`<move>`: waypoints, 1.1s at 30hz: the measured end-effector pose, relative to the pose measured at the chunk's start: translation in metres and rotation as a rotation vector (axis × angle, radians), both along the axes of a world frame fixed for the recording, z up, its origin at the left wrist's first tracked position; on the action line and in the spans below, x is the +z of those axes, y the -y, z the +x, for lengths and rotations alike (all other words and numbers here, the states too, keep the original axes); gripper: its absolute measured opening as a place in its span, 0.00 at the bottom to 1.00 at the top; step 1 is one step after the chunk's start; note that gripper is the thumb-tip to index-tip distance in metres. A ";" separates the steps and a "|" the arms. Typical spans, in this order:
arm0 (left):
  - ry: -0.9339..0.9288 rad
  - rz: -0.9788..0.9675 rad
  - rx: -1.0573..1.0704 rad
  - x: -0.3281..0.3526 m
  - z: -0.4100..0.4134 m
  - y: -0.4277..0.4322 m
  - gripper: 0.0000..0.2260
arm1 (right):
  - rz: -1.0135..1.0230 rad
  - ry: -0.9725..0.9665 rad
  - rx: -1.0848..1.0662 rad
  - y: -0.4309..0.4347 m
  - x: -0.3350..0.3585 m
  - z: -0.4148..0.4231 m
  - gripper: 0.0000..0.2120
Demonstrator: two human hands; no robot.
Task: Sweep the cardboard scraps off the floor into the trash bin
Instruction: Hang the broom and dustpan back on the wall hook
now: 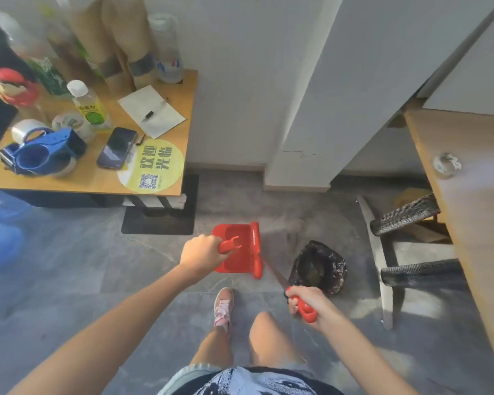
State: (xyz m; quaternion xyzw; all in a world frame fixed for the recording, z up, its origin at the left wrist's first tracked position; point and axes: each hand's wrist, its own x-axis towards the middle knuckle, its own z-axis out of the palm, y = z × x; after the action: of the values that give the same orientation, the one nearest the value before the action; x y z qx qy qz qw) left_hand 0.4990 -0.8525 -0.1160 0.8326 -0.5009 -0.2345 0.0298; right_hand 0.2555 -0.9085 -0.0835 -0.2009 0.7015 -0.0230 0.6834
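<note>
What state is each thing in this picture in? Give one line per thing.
dustpan: no scraps visible inside.
brush: head against dustpan's right edge.
left hand: grips dustpan handle.
right hand: grips brush handle.
bin: open, lined with black bag.
phone: face up, screen dark.
bottle: upright, capped.

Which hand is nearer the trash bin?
Right. The right hand, gripping the brush, is just by the bin's near rim. The left hand, gripping the dustpan handle, is off to the bin's left, with the dustpan between them.
</note>
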 end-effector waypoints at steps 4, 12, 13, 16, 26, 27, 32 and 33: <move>-0.086 0.043 -0.019 -0.035 0.007 0.011 0.18 | 0.020 -0.022 -0.038 0.005 -0.035 0.033 0.12; -0.019 0.152 -0.026 -0.074 0.024 0.027 0.18 | 0.129 -0.081 0.342 0.032 -0.062 0.055 0.15; 0.002 0.152 -0.055 -0.074 0.028 0.031 0.18 | 0.141 -0.046 0.367 0.038 -0.062 0.054 0.22; -0.011 0.170 -0.139 -0.075 0.040 0.039 0.22 | 0.137 0.006 0.429 0.060 -0.056 0.054 0.19; -0.346 0.039 -0.063 -0.080 0.055 0.030 0.19 | -0.509 0.006 1.312 0.090 -0.039 0.035 0.08; -0.354 0.039 -0.064 -0.081 0.057 0.029 0.20 | -0.597 -0.019 1.268 0.089 -0.038 0.041 0.05; -0.316 0.010 -0.097 -0.084 0.051 0.024 0.20 | -0.788 -0.146 1.127 0.079 -0.032 0.089 0.03; -0.300 -0.001 -0.099 -0.085 0.047 0.024 0.19 | -0.785 -0.181 1.146 0.075 -0.029 0.098 0.04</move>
State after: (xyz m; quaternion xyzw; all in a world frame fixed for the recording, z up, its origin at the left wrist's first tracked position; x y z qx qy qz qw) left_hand 0.5457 -0.8763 -0.2007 0.7625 -0.5313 -0.3572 0.0933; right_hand 0.3539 -0.9831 -0.1129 -0.7722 0.4791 0.1063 0.4036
